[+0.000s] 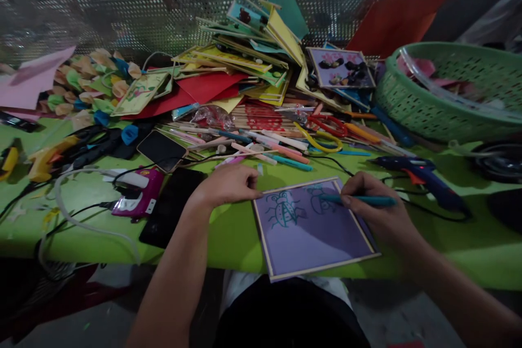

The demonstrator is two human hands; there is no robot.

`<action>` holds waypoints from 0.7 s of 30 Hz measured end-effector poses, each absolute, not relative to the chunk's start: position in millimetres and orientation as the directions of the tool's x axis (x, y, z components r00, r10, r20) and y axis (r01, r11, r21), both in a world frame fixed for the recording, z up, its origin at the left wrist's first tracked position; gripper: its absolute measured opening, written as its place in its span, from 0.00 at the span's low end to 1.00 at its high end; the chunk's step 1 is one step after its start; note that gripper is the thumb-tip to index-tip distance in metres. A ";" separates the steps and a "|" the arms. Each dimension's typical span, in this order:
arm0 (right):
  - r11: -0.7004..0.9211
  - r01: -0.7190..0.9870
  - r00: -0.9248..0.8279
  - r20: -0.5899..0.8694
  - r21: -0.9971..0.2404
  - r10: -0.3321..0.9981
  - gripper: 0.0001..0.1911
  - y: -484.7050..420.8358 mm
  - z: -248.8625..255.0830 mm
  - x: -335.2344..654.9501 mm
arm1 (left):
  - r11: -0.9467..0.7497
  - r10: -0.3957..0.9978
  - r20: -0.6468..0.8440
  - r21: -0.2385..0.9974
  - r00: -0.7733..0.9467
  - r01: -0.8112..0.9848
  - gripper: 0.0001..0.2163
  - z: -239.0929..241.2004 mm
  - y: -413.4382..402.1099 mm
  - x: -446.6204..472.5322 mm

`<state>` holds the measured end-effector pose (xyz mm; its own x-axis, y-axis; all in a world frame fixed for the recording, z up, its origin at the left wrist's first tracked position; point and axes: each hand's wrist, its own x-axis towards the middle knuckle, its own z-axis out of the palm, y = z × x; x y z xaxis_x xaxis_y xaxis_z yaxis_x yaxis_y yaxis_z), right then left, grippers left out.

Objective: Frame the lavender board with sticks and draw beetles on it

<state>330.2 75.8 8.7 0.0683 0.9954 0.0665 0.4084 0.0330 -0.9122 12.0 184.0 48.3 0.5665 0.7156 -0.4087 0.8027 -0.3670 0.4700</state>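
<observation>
A purple card (314, 236) with a pale wooden border lies on the green table (228, 234) just in front of me. A green bug is drawn near its top left and a second bug at its top. My right hand (377, 209) is closed on a teal pen (359, 200) whose tip rests on the second drawing. My left hand (228, 185) sits curled at the card's upper left corner, its fingertips pressing on the border.
Several pens and sticks (265, 149) lie beyond the card, with scissors (322, 133) behind. A blue glue gun (424, 176) lies to the right. A green basket (444, 89) stands back right. Two phones (161, 149) and a pink device (138, 193) lie left. Craft cards (244, 54) pile at the back.
</observation>
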 end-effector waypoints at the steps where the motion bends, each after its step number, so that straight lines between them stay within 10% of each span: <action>1: 0.029 0.411 0.069 0.063 -0.911 0.996 0.13 76.0 8.8 330.1 | -0.366 0.716 -0.410 0.469 0.565 0.804 0.14 48.8 184.0 12.1; 21: -0.024 0.419 0.037 -0.009 -0.908 0.999 0.15 75.6 10.3 325.4 | -0.366 0.716 -0.398 0.484 0.573 0.795 0.16 49.4 184.0 11.0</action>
